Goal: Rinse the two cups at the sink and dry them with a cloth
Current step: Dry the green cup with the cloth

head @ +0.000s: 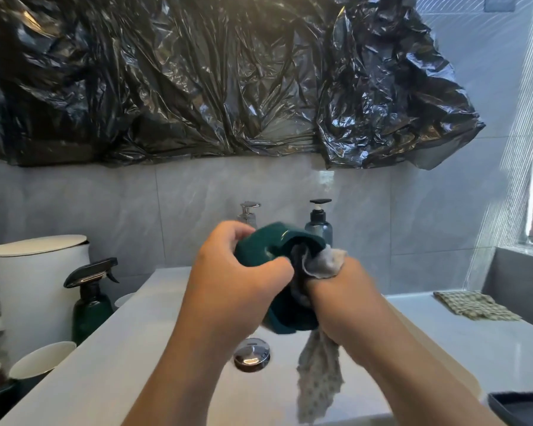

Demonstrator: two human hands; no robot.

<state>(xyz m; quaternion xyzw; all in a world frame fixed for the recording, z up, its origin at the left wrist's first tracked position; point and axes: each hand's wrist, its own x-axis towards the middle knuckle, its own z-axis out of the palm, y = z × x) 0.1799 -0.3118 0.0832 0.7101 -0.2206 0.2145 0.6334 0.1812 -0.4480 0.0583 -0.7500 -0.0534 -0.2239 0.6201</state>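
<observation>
Above the white sink basin (154,327), my left hand (234,281) curls its fingers round a dark green cup (268,244), tipped sideways. My right hand (342,302) clenches a grey patterned cloth (319,373), seemingly stuffed into the cup's mouth, tail dangling.

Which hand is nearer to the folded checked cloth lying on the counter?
Right. The right hand, holding the grey cloth, is left of the folded checked cloth; the left hand, gripping the green cup, is farther left.
</observation>
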